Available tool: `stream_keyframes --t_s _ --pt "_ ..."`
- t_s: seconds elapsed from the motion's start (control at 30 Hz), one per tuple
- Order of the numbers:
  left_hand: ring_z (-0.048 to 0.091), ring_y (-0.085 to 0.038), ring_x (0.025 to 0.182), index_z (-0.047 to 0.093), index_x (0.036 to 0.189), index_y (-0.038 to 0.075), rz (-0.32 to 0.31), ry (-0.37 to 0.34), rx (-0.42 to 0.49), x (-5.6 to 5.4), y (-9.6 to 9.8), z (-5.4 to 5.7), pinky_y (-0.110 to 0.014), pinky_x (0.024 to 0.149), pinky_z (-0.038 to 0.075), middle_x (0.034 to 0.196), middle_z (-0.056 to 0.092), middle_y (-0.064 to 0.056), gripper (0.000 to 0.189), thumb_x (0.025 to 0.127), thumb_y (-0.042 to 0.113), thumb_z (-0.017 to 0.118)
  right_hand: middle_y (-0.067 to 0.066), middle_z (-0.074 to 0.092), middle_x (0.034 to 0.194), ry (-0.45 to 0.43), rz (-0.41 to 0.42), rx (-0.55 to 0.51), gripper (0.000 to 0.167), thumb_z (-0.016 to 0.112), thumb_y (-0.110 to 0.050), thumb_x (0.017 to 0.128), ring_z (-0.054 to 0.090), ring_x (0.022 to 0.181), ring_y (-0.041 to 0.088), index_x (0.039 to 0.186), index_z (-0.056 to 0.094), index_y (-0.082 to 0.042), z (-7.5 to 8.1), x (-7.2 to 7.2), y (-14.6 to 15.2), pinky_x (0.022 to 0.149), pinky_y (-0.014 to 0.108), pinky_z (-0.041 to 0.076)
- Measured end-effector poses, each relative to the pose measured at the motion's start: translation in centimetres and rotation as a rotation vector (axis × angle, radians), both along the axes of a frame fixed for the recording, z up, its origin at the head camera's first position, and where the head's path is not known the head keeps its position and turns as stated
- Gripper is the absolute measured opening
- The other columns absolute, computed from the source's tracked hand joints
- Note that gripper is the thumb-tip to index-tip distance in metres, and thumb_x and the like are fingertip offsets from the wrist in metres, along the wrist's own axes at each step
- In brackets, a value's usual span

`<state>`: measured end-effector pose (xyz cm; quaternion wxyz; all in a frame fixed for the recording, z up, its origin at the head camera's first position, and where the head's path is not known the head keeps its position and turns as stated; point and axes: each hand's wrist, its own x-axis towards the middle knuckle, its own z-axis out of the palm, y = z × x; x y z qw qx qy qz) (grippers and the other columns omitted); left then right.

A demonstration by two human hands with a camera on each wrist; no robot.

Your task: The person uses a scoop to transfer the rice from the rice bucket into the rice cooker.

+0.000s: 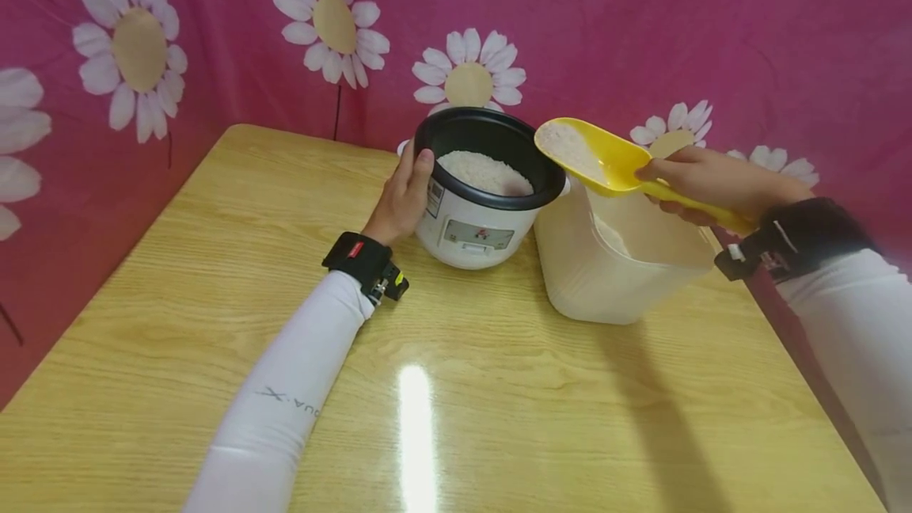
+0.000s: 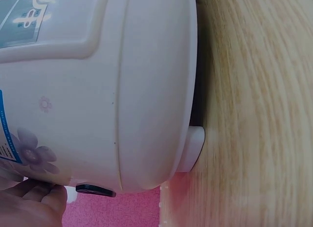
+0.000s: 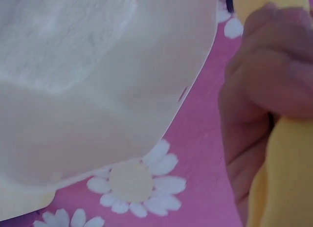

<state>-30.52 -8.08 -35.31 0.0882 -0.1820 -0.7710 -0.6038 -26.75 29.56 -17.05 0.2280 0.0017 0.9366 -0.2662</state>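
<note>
A white rice cooker point(image 1: 466, 237) with a dark inner pot stands on the table, white rice point(image 1: 484, 172) lying in the pot. My left hand point(image 1: 400, 200) holds the cooker's left side, thumb near the black rim; in the left wrist view its fingers point(image 2: 36, 200) touch the cooker's wall. With my right hand point(image 1: 701, 180) I grip the handle of a yellow scoop point(image 1: 616, 161) that carries rice. The scoop's tip is beside the pot's right rim, above a cream bin point(image 1: 598, 279). Loose rice point(image 3: 63, 41) shows inside that bin in the right wrist view.
The wooden table point(image 1: 342, 418) extends toward me, with a bright light reflection at its front. Behind it hangs a pink cloth point(image 1: 591, 30) printed with large white daisies. The bin stands close to the cooker's right side.
</note>
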Motion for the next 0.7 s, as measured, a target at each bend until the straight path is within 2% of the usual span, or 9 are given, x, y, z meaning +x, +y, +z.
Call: stream_keyframes --t_s 0.07,0.13,0.17,0.3,0.53,0.7 --pt "0.034 -0.032 0.156 0.014 0.166 0.025 0.002 0.002 0.000 0.0 0.0 -0.1 -0.062 0.128 0.025 0.171 0.030 -0.009 0.070 0.106 0.059 0.023 0.000 0.059 0.088 0.012 0.029 -0.003 0.057 0.051 -0.056 0.104 0.059 0.071 0.017 0.117 0.061 -0.002 0.0 -0.4 -1.0 0.053 0.024 0.048" --pt "0.034 -0.032 0.155 0.014 0.166 0.025 0.005 0.008 0.002 -0.1 0.0 -0.2 -0.062 0.128 0.026 0.170 0.031 -0.009 0.072 0.105 0.062 0.023 0.000 0.051 0.070 0.033 0.070 0.015 0.052 0.050 -0.052 0.105 0.044 0.054 0.016 0.104 0.063 -0.002 0.1 -0.8 -2.0 0.044 0.031 0.038" --pt "0.034 -0.032 0.155 0.015 0.166 0.025 0.006 0.009 0.004 -0.2 -0.1 -0.3 -0.062 0.128 0.026 0.170 0.031 -0.010 0.072 0.105 0.062 0.023 0.000 0.049 0.065 0.038 0.082 0.023 0.051 0.050 -0.052 0.105 0.040 0.049 0.016 0.101 0.064 -0.003 0.2 -0.9 -2.5 0.043 0.032 0.038" --pt "0.035 -0.032 0.155 0.014 0.166 0.026 0.009 0.000 -0.001 -0.1 0.0 -0.3 -0.062 0.128 0.026 0.170 0.031 -0.009 0.070 0.105 0.059 0.023 0.000 0.051 0.066 0.058 0.104 0.073 0.052 0.050 -0.055 0.104 0.044 0.052 0.017 0.100 0.065 -0.005 0.1 -1.4 -4.5 0.046 0.032 0.041" --pt "0.034 -0.033 0.155 0.012 0.166 0.030 0.012 -0.021 -0.011 0.1 0.0 -0.1 -0.063 0.128 0.025 0.171 0.030 -0.008 0.065 0.107 0.053 0.024 0.001 0.052 0.061 0.120 0.202 0.167 0.059 0.046 -0.056 0.105 0.049 0.050 0.020 0.077 0.061 -0.007 0.1 -2.2 -6.9 0.051 0.035 0.046" --pt "0.034 -0.033 0.155 0.014 0.166 0.027 0.009 -0.019 -0.007 0.1 -0.1 0.0 -0.063 0.128 0.025 0.171 0.030 -0.009 0.066 0.106 0.054 0.024 0.002 0.049 0.054 0.208 0.266 0.223 0.064 0.045 -0.056 0.105 0.049 0.048 0.024 0.070 0.059 -0.004 0.1 -2.3 -8.0 0.060 0.037 0.045"
